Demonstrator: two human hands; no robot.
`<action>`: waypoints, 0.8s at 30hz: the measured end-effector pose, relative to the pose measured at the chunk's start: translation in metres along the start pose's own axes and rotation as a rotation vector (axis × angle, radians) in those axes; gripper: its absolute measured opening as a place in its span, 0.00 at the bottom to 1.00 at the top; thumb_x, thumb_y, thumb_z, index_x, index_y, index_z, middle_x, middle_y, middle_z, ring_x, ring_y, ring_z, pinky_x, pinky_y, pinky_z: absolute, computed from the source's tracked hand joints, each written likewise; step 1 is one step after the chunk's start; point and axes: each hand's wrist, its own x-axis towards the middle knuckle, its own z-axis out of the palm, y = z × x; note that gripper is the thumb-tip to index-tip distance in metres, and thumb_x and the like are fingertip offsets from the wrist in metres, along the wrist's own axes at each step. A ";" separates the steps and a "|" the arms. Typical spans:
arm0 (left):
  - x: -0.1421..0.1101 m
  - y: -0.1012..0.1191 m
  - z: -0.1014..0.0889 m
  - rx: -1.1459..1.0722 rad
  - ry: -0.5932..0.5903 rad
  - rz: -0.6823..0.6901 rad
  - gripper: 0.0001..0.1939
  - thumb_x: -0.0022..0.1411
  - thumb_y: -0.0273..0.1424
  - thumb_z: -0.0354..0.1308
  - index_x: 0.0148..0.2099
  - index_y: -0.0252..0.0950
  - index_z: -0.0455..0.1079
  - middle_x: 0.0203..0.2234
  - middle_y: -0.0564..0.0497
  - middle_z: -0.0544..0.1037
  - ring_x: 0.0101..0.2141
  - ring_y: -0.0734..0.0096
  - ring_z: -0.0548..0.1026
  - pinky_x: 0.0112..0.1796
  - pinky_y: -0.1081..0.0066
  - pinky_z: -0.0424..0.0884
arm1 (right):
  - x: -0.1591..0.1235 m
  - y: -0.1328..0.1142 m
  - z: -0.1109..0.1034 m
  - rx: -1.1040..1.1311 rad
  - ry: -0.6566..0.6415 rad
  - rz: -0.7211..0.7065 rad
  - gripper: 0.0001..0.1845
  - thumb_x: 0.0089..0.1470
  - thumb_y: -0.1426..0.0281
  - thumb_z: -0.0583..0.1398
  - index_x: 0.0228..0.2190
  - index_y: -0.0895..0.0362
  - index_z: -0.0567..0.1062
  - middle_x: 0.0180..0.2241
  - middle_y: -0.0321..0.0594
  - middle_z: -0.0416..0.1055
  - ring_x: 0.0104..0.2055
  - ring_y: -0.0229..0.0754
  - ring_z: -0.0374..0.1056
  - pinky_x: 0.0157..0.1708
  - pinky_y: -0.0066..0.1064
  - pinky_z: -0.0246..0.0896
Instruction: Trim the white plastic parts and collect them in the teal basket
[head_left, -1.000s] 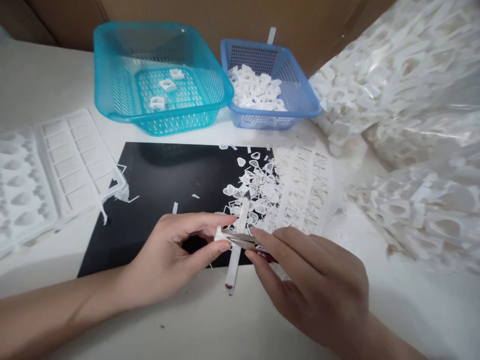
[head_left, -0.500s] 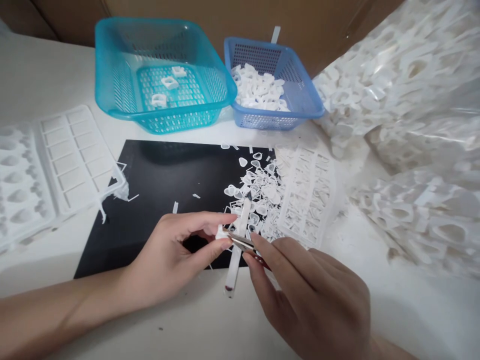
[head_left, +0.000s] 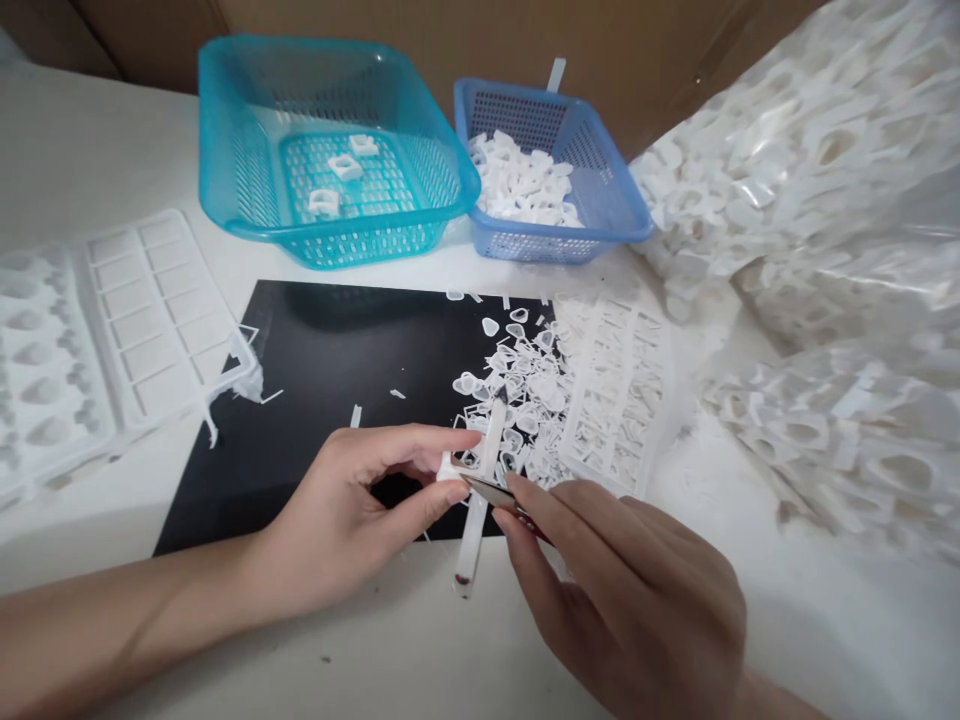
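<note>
My left hand (head_left: 360, 500) pinches a small white plastic piece (head_left: 448, 467) between thumb and index finger. Closed round a slim, pointed metal tool (head_left: 491, 490) with a dark red handle part, my right hand (head_left: 630, 580) holds the tip against or very near that piece. The tool's exact kind is unclear, as my fingers cover most of it. Beneath the tool lies a flat white stick (head_left: 472, 540) with a dark tip, across the edge of a black mat (head_left: 322, 350). Loose white scraps (head_left: 525, 375) are heaped on the mat's right side.
Behind the mat stand a teal basket (head_left: 337, 225) with 3 white pieces (head_left: 345, 167) and a blue basket (head_left: 600, 190) holding many more. White trays (head_left: 161, 310) lie at left, another tray (head_left: 611, 390) at right. Clear bags of white parts (head_left: 840, 200) bulge along the right side.
The metal tool has turned slightly in my right hand, and its tip now looks narrower. Both hands keep their grip. The whole view has shifted a little.
</note>
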 end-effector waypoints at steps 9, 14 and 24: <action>0.000 0.002 -0.001 -0.065 -0.002 -0.004 0.18 0.59 0.22 0.62 0.51 0.41 0.75 0.26 0.57 0.78 0.26 0.79 0.73 0.29 0.80 0.71 | 0.003 0.004 0.001 0.171 -0.059 0.132 0.06 0.56 0.72 0.61 0.37 0.58 0.76 0.25 0.34 0.74 0.22 0.36 0.69 0.18 0.30 0.58; 0.000 0.000 -0.002 -0.140 -0.014 -0.029 0.19 0.60 0.23 0.62 0.52 0.44 0.74 0.28 0.56 0.80 0.27 0.79 0.75 0.31 0.81 0.72 | 0.003 0.004 0.003 0.234 -0.057 0.169 0.06 0.55 0.72 0.61 0.37 0.58 0.75 0.25 0.34 0.73 0.22 0.35 0.68 0.19 0.29 0.59; 0.000 0.000 -0.001 -0.122 -0.018 -0.062 0.18 0.60 0.22 0.62 0.51 0.43 0.75 0.27 0.56 0.79 0.27 0.79 0.74 0.31 0.81 0.71 | 0.005 0.004 0.005 0.266 -0.071 0.201 0.06 0.55 0.72 0.61 0.36 0.59 0.77 0.24 0.35 0.71 0.21 0.35 0.67 0.19 0.28 0.59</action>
